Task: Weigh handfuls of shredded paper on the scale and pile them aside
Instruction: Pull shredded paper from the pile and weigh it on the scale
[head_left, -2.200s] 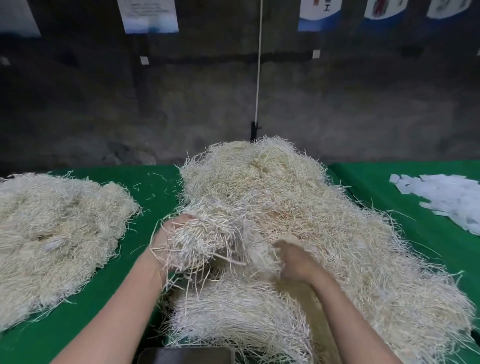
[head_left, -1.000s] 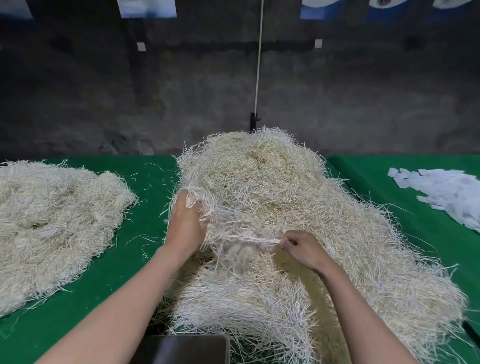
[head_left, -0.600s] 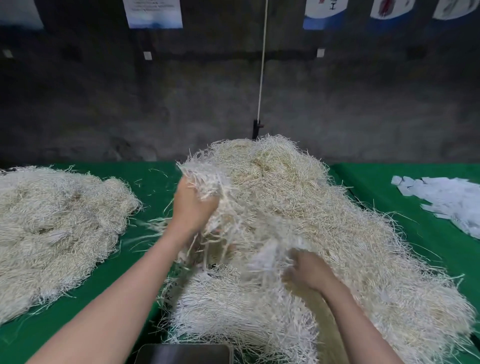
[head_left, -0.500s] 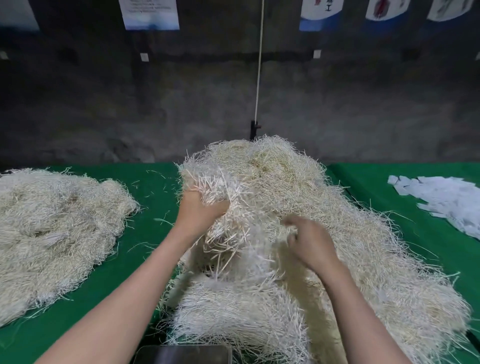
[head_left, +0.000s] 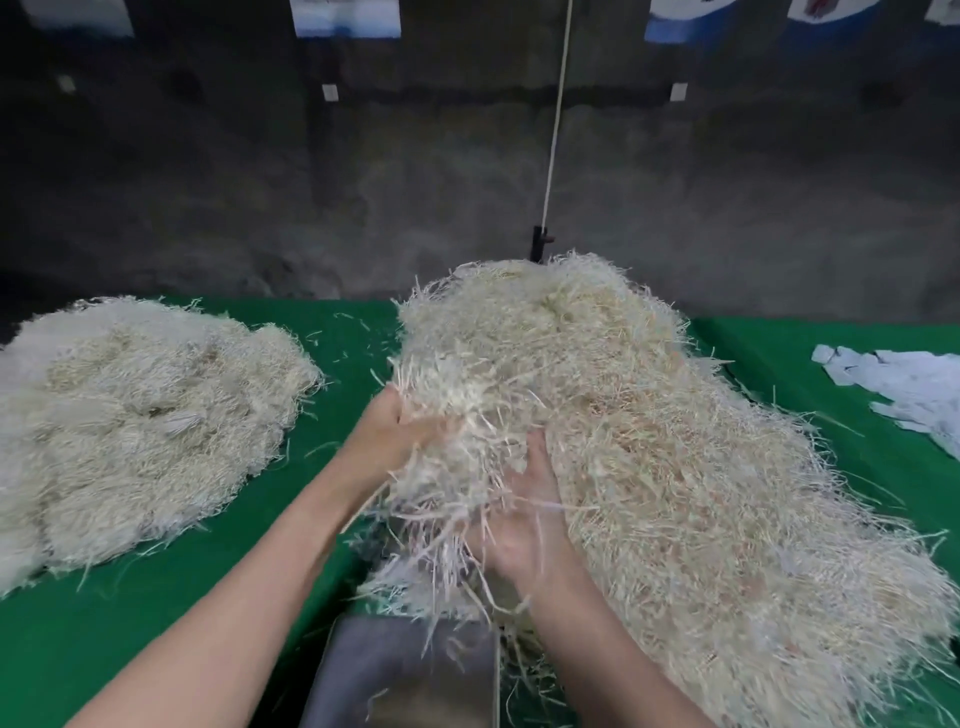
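A big heap of cream shredded paper (head_left: 675, 441) fills the middle and right of the green table (head_left: 156, 613). At its near left edge a loose handful of shreds (head_left: 447, 499) is lifted between my two hands. My left hand (head_left: 395, 436) grips the handful from the left, fingers buried in the strands. On the right side my right hand (head_left: 524, 530) presses against it, with fingers stretched upward. Below the handful, the scale's grey metal pan (head_left: 405, 670) shows at the bottom edge, with a few stray strands on it.
A second, flatter pile of shredded paper (head_left: 130, 426) lies on the left of the table. White paper pieces (head_left: 919, 389) lie at the far right. A white cord (head_left: 553, 140) hangs down the dark wall behind the heap.
Both hands have pulled a handful free from the heap's near edge and drawn it toward me. My right hand's fingers went from curled to stretched. The scale pan shows more.
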